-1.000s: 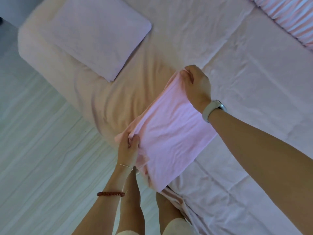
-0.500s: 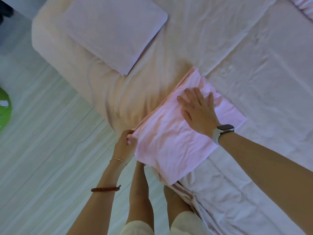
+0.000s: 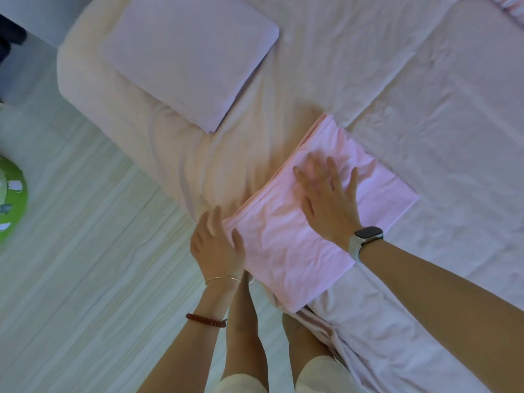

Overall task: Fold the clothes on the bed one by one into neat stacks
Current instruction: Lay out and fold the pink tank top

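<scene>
Flat on pink garment (image 3: 297,251), right hand (image 3: 329,202), left hand (image 3: 217,248) at edge

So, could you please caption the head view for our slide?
Right hand flat on folded pink cloth on the bed, left hand at its edge.

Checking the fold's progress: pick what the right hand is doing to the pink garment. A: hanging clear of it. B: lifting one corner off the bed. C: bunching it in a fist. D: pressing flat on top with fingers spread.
D: the right hand lies open-palmed on the folded pink garment, fingers spread.
</scene>
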`<state>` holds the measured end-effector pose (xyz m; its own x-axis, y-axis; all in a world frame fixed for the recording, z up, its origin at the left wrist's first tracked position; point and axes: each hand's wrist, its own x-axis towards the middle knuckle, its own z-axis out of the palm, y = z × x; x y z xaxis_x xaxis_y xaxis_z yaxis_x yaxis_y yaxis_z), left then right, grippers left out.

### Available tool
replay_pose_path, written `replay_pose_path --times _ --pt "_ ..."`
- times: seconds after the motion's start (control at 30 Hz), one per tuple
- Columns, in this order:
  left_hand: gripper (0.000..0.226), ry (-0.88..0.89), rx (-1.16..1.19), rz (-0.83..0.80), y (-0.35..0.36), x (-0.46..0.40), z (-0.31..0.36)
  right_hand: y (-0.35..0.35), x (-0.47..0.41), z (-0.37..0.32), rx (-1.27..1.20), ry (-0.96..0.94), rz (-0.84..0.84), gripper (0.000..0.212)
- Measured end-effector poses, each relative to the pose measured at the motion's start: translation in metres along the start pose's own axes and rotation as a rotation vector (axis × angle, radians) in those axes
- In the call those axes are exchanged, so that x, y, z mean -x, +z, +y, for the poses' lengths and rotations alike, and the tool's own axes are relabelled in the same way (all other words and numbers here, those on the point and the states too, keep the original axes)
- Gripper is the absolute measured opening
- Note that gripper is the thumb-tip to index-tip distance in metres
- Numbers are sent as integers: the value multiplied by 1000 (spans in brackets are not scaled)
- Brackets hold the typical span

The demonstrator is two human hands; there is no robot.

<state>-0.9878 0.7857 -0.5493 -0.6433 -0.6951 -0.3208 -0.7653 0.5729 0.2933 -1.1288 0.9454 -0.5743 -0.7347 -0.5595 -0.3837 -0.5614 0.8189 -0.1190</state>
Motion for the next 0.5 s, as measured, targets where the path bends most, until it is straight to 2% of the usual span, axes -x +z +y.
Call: replay_pose_path --times 0.1,0.17,0.23,0.3,0.43,0.5 --pt "62 452 -185 -75 15 -1 34 -3 -2 13 12 -7 29 57" --pt "64 626 -281 -204 28 -4 55 -4 -13 26 39 -12 11 55" --pt "69 631 -352 -368 44 -10 63 -1 -29 43 47 -22 -18 53" --pt "75 550 -413 -441 59 -19 61 2 -50 61 66 -9 -28 52" --pt "80 532 -408 -417 60 -22 62 -6 -74 83 -47 188 24 52" --pt "70 636 -332 -273 53 -22 75 -15 -63 82 -137 252 131 54"
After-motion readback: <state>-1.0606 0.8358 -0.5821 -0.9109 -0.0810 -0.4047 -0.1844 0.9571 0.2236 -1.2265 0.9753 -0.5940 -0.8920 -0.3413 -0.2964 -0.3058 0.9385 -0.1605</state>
